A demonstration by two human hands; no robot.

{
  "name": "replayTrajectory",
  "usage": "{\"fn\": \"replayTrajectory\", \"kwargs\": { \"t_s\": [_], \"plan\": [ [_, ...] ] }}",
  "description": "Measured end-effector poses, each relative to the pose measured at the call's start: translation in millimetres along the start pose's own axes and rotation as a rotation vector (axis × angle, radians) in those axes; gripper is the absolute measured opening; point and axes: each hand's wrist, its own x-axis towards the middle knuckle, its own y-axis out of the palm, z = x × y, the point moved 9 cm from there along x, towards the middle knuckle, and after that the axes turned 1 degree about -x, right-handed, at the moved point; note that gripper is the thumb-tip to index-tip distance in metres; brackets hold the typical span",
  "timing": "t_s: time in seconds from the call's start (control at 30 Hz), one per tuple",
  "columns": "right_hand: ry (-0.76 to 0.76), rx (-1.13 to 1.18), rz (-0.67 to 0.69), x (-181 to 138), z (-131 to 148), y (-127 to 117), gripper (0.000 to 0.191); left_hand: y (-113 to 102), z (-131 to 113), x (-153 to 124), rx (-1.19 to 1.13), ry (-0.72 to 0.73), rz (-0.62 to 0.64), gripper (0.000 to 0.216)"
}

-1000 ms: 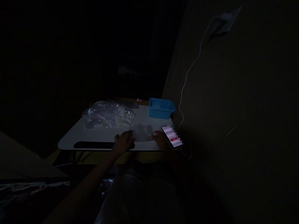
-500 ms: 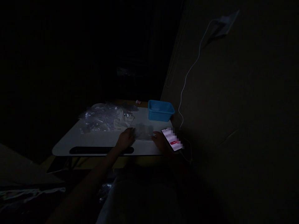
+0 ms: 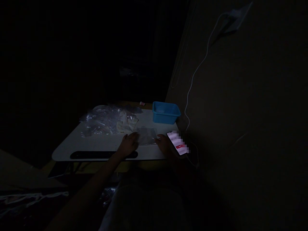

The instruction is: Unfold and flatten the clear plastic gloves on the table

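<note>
The room is very dark. A small clear plastic bag lies on the white table near its front edge. My left hand rests at the bag's left end, fingers on its edge. At the bag's right end sits my right hand, also touching it. Whether the fingers pinch the bag or only press on it is too dark to tell.
A heap of clear plastic bags lies at the table's back left. A blue tub stands at the back right. A lit phone lies right of my right hand, with a white cable running up the wall.
The bag and both hands have stayed together near the front edge; the hands shifted only slightly. The camera view has drifted a little.
</note>
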Motion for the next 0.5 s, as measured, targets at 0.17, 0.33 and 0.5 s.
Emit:
{"fn": "replayTrajectory", "kwargs": {
  "t_s": [0.17, 0.33, 0.5],
  "plan": [
    [0.012, -0.010, -0.001, 0.2, -1.6, 1.2, 0.030, -7.0, 5.8, 0.5, 0.024, -0.056, -0.080, 0.043],
    [0.019, -0.029, 0.004, -0.2, -1.7, 1.3, 0.030, -18.4, 5.3, 0.6, 0.047, -0.116, -0.134, 0.038],
    [0.017, -0.019, 0.009, -2.3, -2.6, 0.4, 0.031, -10.5, -1.4, 0.1, 0.158, -0.138, -0.056, 0.039]
  ]
}}
